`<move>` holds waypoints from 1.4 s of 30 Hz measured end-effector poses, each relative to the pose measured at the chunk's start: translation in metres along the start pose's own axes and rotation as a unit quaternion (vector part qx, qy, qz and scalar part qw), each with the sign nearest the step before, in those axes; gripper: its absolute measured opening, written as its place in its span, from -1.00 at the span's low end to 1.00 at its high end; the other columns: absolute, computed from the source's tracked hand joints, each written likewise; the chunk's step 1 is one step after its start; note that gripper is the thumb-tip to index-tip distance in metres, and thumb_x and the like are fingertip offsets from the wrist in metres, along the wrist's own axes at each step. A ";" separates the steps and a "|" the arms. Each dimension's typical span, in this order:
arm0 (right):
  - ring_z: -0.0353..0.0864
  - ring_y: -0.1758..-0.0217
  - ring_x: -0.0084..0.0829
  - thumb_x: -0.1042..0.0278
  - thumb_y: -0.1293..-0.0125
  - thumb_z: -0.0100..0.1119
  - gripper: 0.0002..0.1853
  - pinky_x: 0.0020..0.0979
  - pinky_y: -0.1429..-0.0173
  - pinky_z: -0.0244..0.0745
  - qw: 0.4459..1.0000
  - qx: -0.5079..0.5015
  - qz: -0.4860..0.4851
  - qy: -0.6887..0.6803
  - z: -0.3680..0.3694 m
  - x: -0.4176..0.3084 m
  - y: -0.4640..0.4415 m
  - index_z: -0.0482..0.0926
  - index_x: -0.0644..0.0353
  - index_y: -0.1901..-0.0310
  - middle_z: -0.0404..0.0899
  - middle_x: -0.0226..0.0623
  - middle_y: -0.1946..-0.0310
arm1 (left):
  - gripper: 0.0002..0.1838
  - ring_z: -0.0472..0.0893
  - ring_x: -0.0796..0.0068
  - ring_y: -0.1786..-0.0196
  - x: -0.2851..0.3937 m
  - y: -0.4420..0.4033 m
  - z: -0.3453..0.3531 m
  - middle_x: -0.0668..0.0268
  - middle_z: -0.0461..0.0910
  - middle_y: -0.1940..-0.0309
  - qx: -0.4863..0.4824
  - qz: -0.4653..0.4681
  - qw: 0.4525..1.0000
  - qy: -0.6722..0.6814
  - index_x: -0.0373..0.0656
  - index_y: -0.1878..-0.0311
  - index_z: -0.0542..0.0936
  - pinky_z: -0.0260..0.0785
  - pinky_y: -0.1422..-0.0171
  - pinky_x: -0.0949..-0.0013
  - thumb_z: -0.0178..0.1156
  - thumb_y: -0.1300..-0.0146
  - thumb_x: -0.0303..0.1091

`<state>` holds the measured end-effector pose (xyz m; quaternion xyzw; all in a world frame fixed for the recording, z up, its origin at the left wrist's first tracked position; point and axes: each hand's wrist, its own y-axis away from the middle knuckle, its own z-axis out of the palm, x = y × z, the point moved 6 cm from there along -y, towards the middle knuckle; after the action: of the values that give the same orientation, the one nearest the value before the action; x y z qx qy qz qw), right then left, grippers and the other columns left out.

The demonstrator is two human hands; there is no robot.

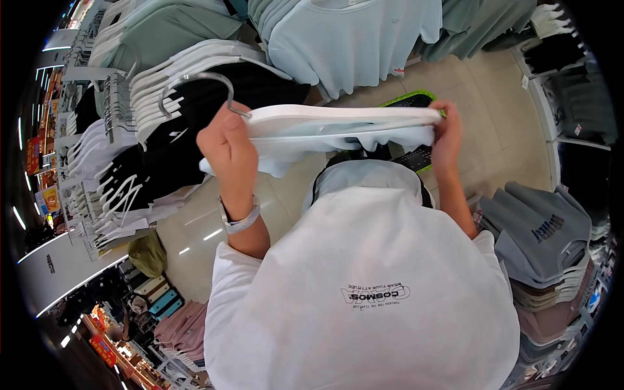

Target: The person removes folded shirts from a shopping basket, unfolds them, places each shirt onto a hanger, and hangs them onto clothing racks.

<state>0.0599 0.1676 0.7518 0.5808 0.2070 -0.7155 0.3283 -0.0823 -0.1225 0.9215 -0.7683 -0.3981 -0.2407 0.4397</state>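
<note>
My left hand, with a band on its wrist, is closed around the neck of a white clothes hanger, just below its metal hook. My right hand pinches the hanger's other end. A pale blue garment hangs along the hanger, bunched beneath the bar. The hanger is held out level in front of my chest, above the white shirt I wear. Most of the garment is out of sight.
Racks of hung clothes surround me: black garments at left, light blue shirts ahead, grey sweatshirts at right. Beyond the hanger, a black object with a bright green edge lies on the tiled floor.
</note>
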 end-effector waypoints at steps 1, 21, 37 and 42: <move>0.23 0.61 -0.75 0.01 -0.40 -0.21 -0.59 -0.63 0.58 -0.03 1.000 -0.002 -0.001 0.001 -0.006 -0.004 -0.002 0.47 0.19 0.30 0.40 -0.51 0.63 | -0.49 0.11 0.69 0.62 -0.002 -0.001 -0.006 0.42 0.13 0.75 0.018 -0.003 1.000 -0.016 -0.31 0.53 0.43 -0.11 0.57 0.48 -0.12 -0.40 -0.07; 0.50 0.23 -0.11 0.55 -0.03 0.11 -0.74 -0.24 0.15 0.39 0.809 -0.412 -0.163 0.386 0.069 -0.068 0.014 0.52 0.25 0.17 0.52 -0.12 0.33 | -0.70 0.20 0.55 0.69 0.006 0.006 0.021 0.30 0.28 0.75 -0.063 -0.011 0.998 0.020 -0.29 0.54 0.48 0.05 0.60 0.50 0.13 -0.22 -0.26; 0.42 0.62 -0.28 0.18 0.16 0.45 -0.67 -0.39 0.50 0.31 0.830 -0.251 -0.280 0.413 0.098 -0.102 -0.018 0.56 0.23 0.47 0.49 -0.25 0.60 | -0.65 0.26 0.37 0.75 0.015 -0.023 0.093 0.20 0.29 0.80 -0.088 -0.025 0.994 0.056 -0.26 0.57 0.50 0.11 0.63 0.42 0.22 -0.19 -0.20; 0.38 0.68 -0.55 0.29 0.12 0.44 -0.74 -0.51 0.58 0.22 0.889 -0.180 -0.218 0.360 0.079 -0.094 -0.076 0.57 0.28 0.58 0.44 -0.34 0.73 | -0.65 0.38 0.19 0.71 0.007 -0.049 0.108 0.15 0.38 0.75 -0.130 -0.003 0.991 0.037 -0.25 0.52 0.52 0.21 0.58 0.32 0.22 -0.18 -0.13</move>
<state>-0.0386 0.1883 0.8555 0.6697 0.5573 -0.4618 0.1662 -0.1167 -0.0116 0.8962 -0.8081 -0.3493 -0.3204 0.3498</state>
